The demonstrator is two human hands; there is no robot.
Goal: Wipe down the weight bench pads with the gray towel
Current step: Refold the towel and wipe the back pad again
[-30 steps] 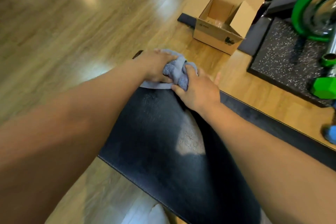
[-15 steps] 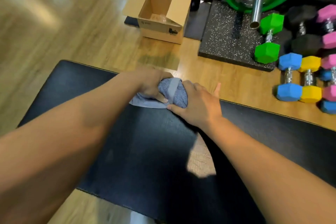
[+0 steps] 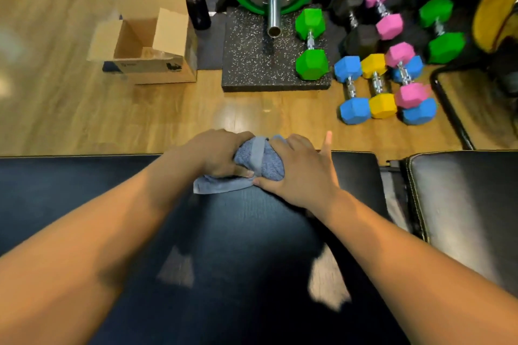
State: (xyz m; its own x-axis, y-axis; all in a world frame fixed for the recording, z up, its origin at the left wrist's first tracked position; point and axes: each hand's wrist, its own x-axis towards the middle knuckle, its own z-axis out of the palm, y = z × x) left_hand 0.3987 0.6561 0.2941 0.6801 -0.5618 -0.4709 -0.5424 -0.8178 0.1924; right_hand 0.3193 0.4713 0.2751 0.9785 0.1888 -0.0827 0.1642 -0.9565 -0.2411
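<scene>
Wiping well from here, I judge, means keeping the bunched gray towel (image 3: 259,165) flat against the long bench pad (image 3: 84,190) and dragging it in overlapping passes with steady downward pressure, so no strip is missed; the smaller pad (image 3: 462,204) to the right, across a gap, looks not yet reached.

From the head camera, the towel sits at the far edge of the long pad, squeezed between both hands. The left hand (image 3: 221,154) curls over its left side, gripping it. The right hand (image 3: 305,176) presses its right side, fingers partly spread, one finger lifted clear.
</scene>
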